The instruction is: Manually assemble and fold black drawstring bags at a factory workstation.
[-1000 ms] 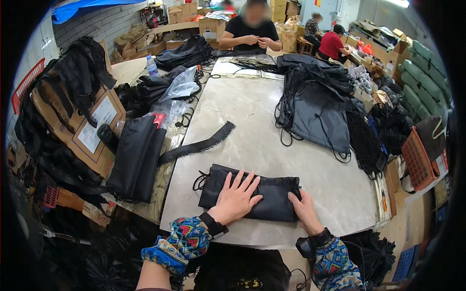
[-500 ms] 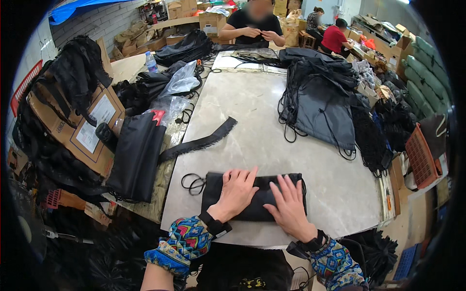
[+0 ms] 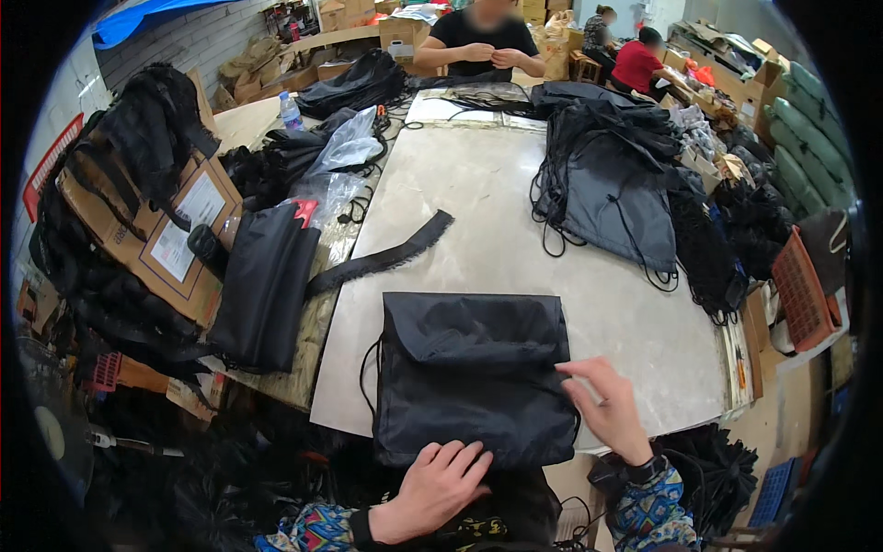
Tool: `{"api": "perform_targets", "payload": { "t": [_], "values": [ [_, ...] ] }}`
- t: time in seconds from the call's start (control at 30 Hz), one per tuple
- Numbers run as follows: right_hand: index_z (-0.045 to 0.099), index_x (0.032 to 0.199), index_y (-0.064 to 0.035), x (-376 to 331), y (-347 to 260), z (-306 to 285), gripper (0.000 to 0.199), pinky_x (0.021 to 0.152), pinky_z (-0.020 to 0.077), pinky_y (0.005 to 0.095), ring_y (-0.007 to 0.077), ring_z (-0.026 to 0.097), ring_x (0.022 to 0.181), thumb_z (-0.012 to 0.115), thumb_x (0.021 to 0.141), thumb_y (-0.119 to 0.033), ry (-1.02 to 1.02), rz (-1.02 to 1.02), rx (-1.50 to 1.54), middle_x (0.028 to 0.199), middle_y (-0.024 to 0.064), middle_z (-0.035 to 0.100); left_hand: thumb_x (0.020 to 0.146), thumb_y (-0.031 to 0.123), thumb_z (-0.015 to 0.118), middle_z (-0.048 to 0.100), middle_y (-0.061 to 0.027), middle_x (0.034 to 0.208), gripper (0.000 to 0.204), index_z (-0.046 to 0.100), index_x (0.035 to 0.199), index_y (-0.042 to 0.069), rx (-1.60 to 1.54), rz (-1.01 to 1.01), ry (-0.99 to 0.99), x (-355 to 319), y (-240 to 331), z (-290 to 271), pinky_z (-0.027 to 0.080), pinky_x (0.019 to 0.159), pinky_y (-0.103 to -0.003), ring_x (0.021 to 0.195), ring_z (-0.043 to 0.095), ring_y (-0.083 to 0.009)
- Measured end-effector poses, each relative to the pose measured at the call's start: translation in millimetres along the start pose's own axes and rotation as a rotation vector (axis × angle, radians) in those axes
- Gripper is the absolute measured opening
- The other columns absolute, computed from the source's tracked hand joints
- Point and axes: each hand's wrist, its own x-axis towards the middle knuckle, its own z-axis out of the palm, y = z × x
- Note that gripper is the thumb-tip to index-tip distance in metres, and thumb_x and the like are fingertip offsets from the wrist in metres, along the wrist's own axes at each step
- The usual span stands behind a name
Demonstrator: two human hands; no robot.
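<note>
A black drawstring bag (image 3: 474,373) lies flat on the near part of the pale table (image 3: 515,212), its top edge folded over and a black cord looping out at its left side. My left hand (image 3: 432,488) rests on the bag's near edge, fingers curled over the fabric. Fingers of my right hand (image 3: 607,405) pinch the bag's right edge.
A pile of black drawstring bags (image 3: 612,175) lies at the right. A black strap (image 3: 386,258) lies left of centre, and folded black fabric (image 3: 267,281) beside a cardboard box (image 3: 156,230). A person (image 3: 483,41) works at the far end. An orange crate (image 3: 805,290) stands right.
The bag was a narrow folded strip under both palms; now it lies opened to its full length. Both hands have moved to its near and right edges.
</note>
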Motion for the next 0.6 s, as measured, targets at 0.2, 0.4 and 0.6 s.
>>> {"api": "perform_targets", "payload": {
  "t": [0.2, 0.4, 0.6],
  "values": [
    [0.062, 0.11, 0.0011, -23, 17, 28, 0.033, 0.088, 0.0477, 0.0391, 0.0321, 0.057, 0.104, 0.072, 0.081, -0.01, -0.051, -0.091, -0.232, 0.113, 0.0147, 0.064, 0.081, 0.024, 0.073, 0.051, -0.0234, 0.12, 0.063, 0.044, 0.129, -0.005, -0.038, -0.689, 0.241, -8, -75, 9, 0.041, 0.092, -0.046, 0.11, 0.048, -0.041],
    [0.058, 0.116, 0.0022, -27, 24, 43, 0.038, 0.091, 0.0463, 0.0401, 0.0326, 0.056, 0.106, 0.07, 0.082, -0.01, -0.082, -0.133, -0.354, 0.121, 0.0154, 0.06, 0.085, 0.017, 0.069, 0.057, -0.0114, 0.098, 0.018, 0.059, 0.089, 0.002, -0.032, -0.763, 0.22, -14, -144, 39, 0.04, 0.086, -0.044, 0.099, 0.053, -0.0305],
    [0.06, 0.117, -0.0015, 7, 6, 53, 0.038, 0.087, 0.0466, 0.0379, 0.0288, 0.057, 0.101, 0.068, 0.081, -0.012, 0.003, -0.253, -0.48, 0.118, 0.0113, 0.06, 0.092, 0.011, 0.063, 0.066, -0.0069, 0.081, 0.014, 0.057, 0.094, -0.002, -0.874, -0.911, 0.311, -6, -157, 14, 0.049, 0.066, -0.026, 0.073, 0.062, -0.012]
  ]
}}
